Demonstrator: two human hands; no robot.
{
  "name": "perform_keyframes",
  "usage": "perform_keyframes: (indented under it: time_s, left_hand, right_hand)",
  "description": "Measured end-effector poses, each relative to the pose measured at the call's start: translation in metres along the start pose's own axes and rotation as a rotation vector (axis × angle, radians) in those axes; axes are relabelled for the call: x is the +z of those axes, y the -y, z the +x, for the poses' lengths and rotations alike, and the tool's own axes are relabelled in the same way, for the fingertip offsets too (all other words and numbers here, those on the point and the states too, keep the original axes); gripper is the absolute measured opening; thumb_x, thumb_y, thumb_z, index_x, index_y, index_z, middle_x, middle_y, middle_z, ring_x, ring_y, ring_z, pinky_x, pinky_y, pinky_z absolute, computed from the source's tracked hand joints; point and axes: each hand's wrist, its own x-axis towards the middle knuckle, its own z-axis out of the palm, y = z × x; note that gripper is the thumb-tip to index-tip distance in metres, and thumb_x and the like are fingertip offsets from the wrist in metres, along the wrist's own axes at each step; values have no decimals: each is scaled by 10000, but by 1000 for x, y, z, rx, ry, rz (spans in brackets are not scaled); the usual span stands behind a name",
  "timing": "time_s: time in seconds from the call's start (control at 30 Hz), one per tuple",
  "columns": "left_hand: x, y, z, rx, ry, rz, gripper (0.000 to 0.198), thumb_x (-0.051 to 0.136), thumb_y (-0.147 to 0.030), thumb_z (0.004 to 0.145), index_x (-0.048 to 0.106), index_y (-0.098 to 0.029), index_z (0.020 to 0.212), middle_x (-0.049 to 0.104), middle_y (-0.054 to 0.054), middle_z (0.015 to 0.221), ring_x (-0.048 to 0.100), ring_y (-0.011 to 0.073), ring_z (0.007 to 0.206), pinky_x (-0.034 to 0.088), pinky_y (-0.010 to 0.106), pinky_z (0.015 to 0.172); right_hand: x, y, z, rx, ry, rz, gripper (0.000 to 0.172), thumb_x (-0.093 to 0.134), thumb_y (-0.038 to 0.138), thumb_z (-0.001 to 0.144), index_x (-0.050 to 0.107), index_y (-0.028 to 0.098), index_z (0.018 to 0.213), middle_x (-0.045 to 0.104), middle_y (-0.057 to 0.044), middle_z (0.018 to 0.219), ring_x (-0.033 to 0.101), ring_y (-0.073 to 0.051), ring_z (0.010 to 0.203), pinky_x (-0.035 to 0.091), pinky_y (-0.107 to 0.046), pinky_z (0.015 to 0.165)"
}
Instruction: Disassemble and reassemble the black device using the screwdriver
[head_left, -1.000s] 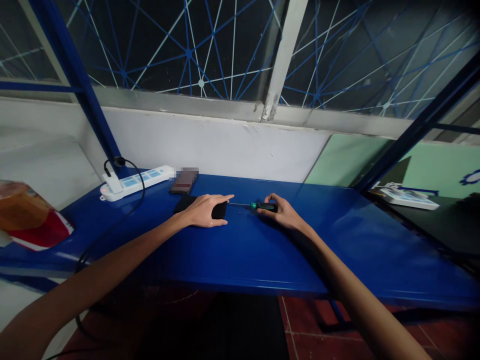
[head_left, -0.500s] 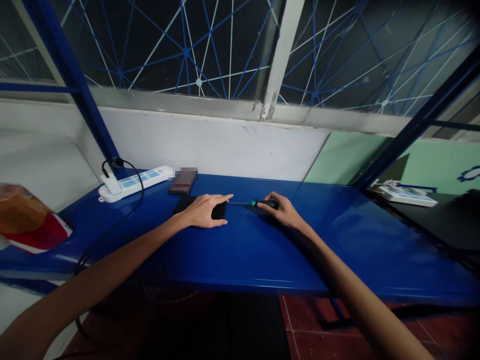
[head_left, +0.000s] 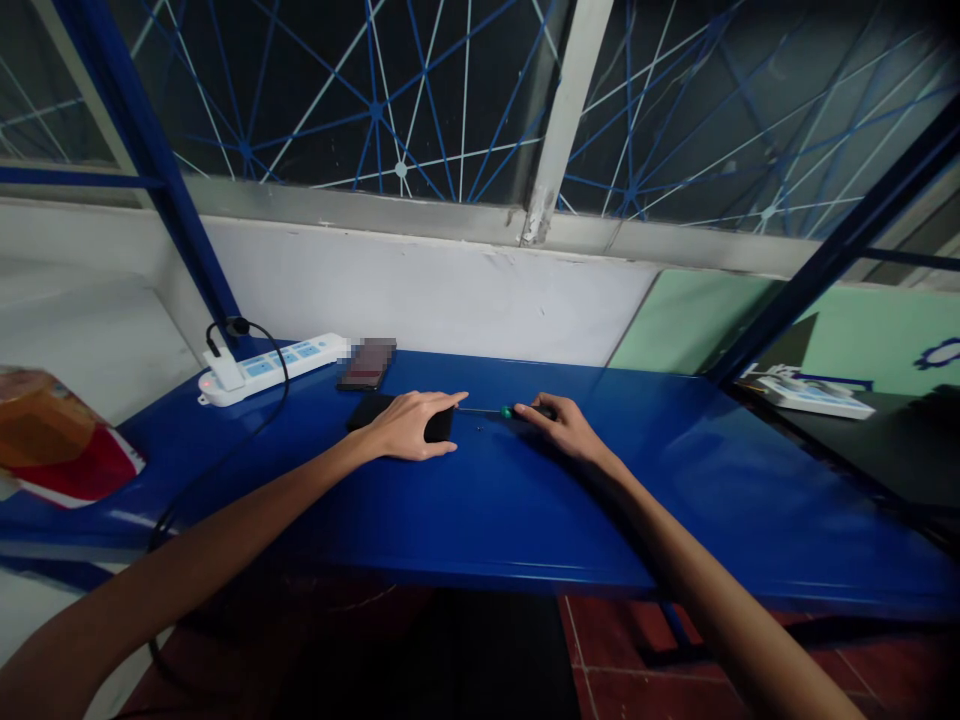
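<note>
My left hand [head_left: 411, 424] lies flat, fingers stretched out, on a flat black object [head_left: 371, 409] on the blue table [head_left: 487, 500]. To its right my right hand [head_left: 564, 427] covers the handle of a small green-and-black screwdriver [head_left: 508, 411]; the thin shaft points left toward my left fingertips. A tiny dark speck, maybe a screw [head_left: 480, 429], lies on the table between the two hands.
A white power strip [head_left: 270, 366] with a plug and black cable sits at the back left. A dark phone [head_left: 366, 364] lies beside it. A red and orange bag [head_left: 52, 440] is at the far left. White items [head_left: 814, 397] rest on a dark surface to the right.
My right hand has slid slightly left along the screwdriver handle, covering more of it. My left hand has stayed on the black object.
</note>
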Motion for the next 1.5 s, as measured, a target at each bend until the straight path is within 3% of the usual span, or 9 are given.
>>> perform_keyframes:
  time_s: [0.23,0.43,0.57,0.67,0.8,1.5]
  left_hand:
    - [-3,-1,1,-19,28,-9,835,578,-572,810,239,-244,1500,551,109,1350,537,318,1187,410,473,959]
    - [-3,-3,2,20,-14,33,828,539,-655,813,290,-231,1480,507,125,1378,481,315,1219,361,479,986]
    - [1,-14,4,68,-92,117,689,481,-599,885,385,-193,1432,498,134,1381,437,295,1267,309,463,1038]
    - [6,-24,4,140,-72,166,571,430,-566,928,501,-181,1344,512,126,1372,433,281,1281,295,448,1049]
    - [14,-32,3,200,-45,201,556,381,-552,956,490,-174,1350,521,117,1377,439,266,1288,277,456,1062]
    - [20,-31,3,218,-76,190,498,403,-525,962,558,-178,1283,564,114,1338,457,268,1284,260,493,1069]
  right_hand:
    - [-3,10,-1,92,-4,173,445,596,620,773,586,177,722,438,37,511,359,-91,432,254,-249,419]
    - [-20,15,0,138,-328,455,349,709,501,706,555,191,752,377,62,492,287,-68,408,188,-239,387]
    - [-23,14,0,130,-411,464,282,705,413,700,524,197,690,358,66,454,274,-64,390,197,-248,380]
    - [-22,12,1,140,-422,400,247,705,346,666,517,191,621,370,60,430,297,-64,382,214,-241,377]
    - [-20,9,3,150,-418,349,215,693,299,629,527,179,566,381,60,415,306,-62,376,218,-229,375]
    - [-13,2,4,129,-384,241,221,700,322,642,559,170,566,411,54,426,337,-72,396,243,-233,403]
